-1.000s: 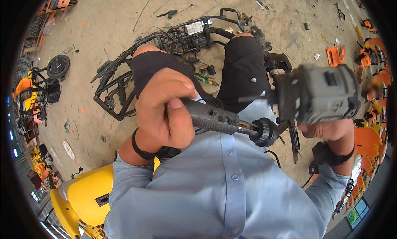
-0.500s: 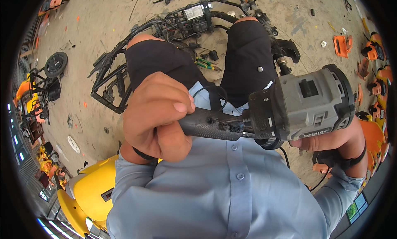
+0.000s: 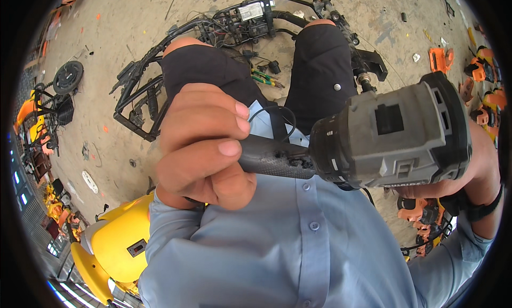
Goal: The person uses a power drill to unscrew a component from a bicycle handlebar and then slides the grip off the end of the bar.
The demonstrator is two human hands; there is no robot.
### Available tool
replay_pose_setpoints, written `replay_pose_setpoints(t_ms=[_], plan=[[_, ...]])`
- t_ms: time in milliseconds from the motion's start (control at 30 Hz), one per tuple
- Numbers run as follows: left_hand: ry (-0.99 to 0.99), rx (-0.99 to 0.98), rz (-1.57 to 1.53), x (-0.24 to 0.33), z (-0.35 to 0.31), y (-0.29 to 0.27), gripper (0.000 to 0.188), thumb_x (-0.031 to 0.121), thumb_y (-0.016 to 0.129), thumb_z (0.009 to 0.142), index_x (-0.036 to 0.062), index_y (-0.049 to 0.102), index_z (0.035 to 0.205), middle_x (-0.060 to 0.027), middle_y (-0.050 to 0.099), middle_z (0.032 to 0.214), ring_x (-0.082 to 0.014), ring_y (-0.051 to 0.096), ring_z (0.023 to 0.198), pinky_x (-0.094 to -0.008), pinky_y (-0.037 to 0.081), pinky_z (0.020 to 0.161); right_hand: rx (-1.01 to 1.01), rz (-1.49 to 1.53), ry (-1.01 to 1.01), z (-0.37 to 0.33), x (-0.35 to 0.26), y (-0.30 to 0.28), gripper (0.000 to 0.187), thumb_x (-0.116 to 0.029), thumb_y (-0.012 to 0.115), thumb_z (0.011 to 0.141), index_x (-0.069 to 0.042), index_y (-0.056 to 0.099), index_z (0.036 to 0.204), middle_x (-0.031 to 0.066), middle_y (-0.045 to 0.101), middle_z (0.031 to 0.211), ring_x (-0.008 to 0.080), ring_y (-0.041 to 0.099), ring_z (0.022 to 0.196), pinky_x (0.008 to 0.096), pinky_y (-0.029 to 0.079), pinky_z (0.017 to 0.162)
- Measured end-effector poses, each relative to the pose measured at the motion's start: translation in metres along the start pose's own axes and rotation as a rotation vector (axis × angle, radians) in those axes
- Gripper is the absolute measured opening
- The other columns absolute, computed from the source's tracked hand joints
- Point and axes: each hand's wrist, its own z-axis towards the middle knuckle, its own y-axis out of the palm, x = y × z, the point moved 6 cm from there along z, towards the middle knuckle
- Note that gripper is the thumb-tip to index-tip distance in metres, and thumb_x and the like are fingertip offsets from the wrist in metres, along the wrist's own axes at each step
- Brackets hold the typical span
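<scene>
Jutting from the grasping left hand, a black grip points toward the drill the right hand holds.

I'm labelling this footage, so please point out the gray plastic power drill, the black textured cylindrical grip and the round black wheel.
Gray plastic power drill (image 3: pixel 393 139): head view, on its housing.
Black textured cylindrical grip (image 3: pixel 274 157): head view, on its exposed side.
Round black wheel (image 3: pixel 68 78): head view, on its face.

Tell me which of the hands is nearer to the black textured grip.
Left. The left hand is closed around the left part of the black textured grip; the right hand is farther off, beyond its right end, holding the grey power tool.
</scene>
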Motion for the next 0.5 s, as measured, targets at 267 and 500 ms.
replay_pose_setpoints(t_ms=[267, 500], plan=[[0.003, 0.047, -0.008, 0.001, -0.003, -0.001, 0.031, 0.01, 0.044, 0.082, 0.0074, 0.048, 0.112, -0.0143, 0.055, 0.087, -0.0262, 0.055, 0.068, -0.0451, 0.049, 0.064, -0.001, -0.051, 0.134, 0.006, -0.018, 0.003, 0.053, -0.013, 0.091, 0.056, -0.003, 0.075, 0.106, 0.0107, 0.074, 0.102, 0.0272, 0.071, 0.087, 0.0364, 0.054, 0.077], [0.049, 0.024, -0.036, -0.001, -0.002, -0.002, 0.033, 0.01, 0.045, 0.083, 0.0066, 0.048, 0.115, -0.0149, 0.056, 0.089, -0.0271, 0.057, 0.07, -0.0461, 0.05, 0.065, -0.103, -0.172, 0.017, 0.028, -0.037, 0.014, 0.05, -0.01, 0.089, 0.061, -0.002, 0.074, 0.108, 0.0126, 0.074, 0.102, 0.0275, 0.071, 0.087, 0.0376, 0.055, 0.077]])
